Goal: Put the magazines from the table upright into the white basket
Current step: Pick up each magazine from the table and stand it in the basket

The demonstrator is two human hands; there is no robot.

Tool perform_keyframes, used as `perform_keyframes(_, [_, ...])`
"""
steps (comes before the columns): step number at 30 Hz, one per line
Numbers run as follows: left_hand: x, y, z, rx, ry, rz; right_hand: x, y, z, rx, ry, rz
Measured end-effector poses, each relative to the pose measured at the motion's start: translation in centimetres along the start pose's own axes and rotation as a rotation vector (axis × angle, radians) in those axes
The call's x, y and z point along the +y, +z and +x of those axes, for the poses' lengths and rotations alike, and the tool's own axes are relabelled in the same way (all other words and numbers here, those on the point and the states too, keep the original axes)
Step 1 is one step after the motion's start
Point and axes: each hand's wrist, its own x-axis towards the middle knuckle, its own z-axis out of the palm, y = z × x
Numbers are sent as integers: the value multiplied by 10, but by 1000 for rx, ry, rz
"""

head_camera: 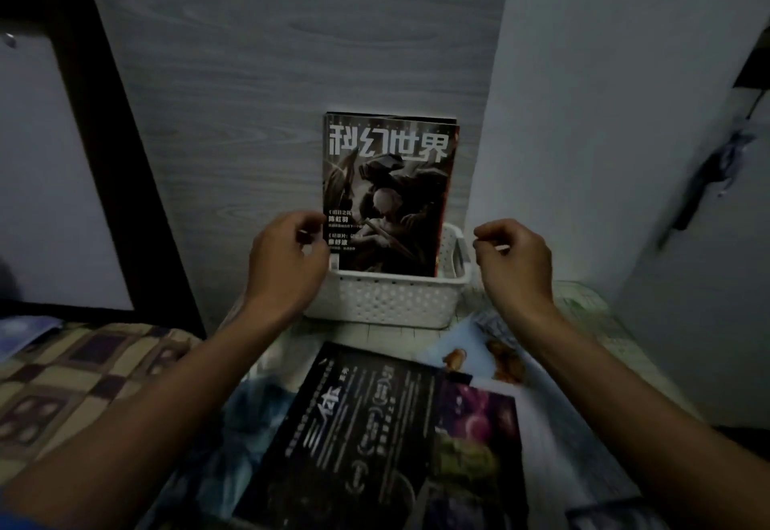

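A dark magazine [387,179] with large white title characters stands upright in the white perforated basket [387,300], leaning on the wood-grain panel behind, with at least one more magazine behind it. My left hand [283,262] hovers at the basket's left end, fingers loosely curled beside the magazine's left edge and gripping nothing. To the right of the basket, my right hand [516,262] is also loosely curled and empty. On the table in front lie a black magazine [354,438], a purple-covered one [479,425], a light blue one [471,350] and a bluish one [250,425].
The basket sits at the table's back edge against the grey wood-grain panel [291,50]. A white wall [604,112] closes the right side. A checkered bed cover [83,371] borders the table on the left. The scene is dim.
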Motion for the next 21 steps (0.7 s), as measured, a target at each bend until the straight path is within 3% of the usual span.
perform_keyframes(3, [12,-14,-50,-212,53,10,2,-25,-44,-222,-84,-69])
perform_keyframes(7, [28,-36,-105,-809,141,274,6,-46,-79,-843,-203,-464])
perform_keyframes(9, [33,-48,-126,-1027,155,414,6,-52,-92,-930,-221,-619])
perform_keyframes(11, [37,-56,-139,-1143,121,416,6,-55,-99,-908,-171,-700])
perform_keyframes(15, [45,-65,-161,-1119,137,426,3,-65,-104,-921,90,-624])
perform_keyframes(17, [51,-67,-168,-1053,131,407,-3,-70,-108,-879,97,-572])
perform_keyframes(19, [58,-67,-172,-928,140,380,-20,-77,-112,-753,68,-543])
perform_keyframes(21, [72,-66,-170,-766,23,131,-46,-87,-115,-547,5,-514])
